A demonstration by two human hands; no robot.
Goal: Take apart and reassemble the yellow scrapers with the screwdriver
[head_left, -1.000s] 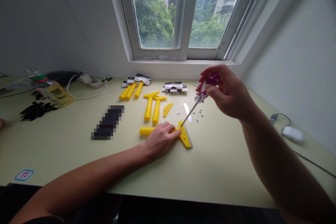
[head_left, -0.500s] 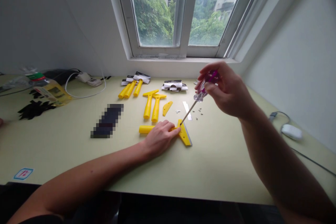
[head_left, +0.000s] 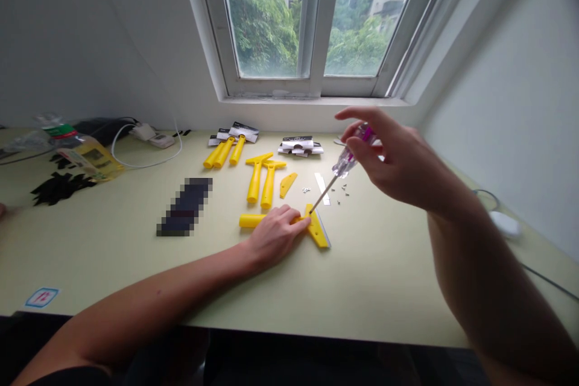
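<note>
A yellow scraper [head_left: 318, 233] lies on the table, its handle pointing left and its blade edge facing right. My left hand [head_left: 278, 235] is closed over the handle near the head and presses it down. In my right hand [head_left: 384, 148] is a screwdriver [head_left: 344, 161] with a clear and purple handle, held tilted. Its tip meets the upper part of the scraper head; any screw under it is too small to make out. The index finger of this hand is lifted off the handle. Just beyond lie a loose yellow cover plate [head_left: 287, 185], small nuts [head_left: 306, 190], blades [head_left: 322, 189] and screws [head_left: 345, 190].
Two yellow scraper handles [head_left: 260, 184] lie behind my left hand. Packaged scrapers [head_left: 225, 151] and card sleeves [head_left: 300, 146] sit near the window wall. At left are a blurred-out dark object [head_left: 184, 208], a bottle of yellow liquid [head_left: 85, 151] and black strips [head_left: 61, 188]. A white mouse-like device [head_left: 504, 224] is at right.
My right hand has rotated around the screwdriver, its wrist turning and its fingers loosening and spreading. The screwdriver tip and my left hand stay in place on the scraper.
</note>
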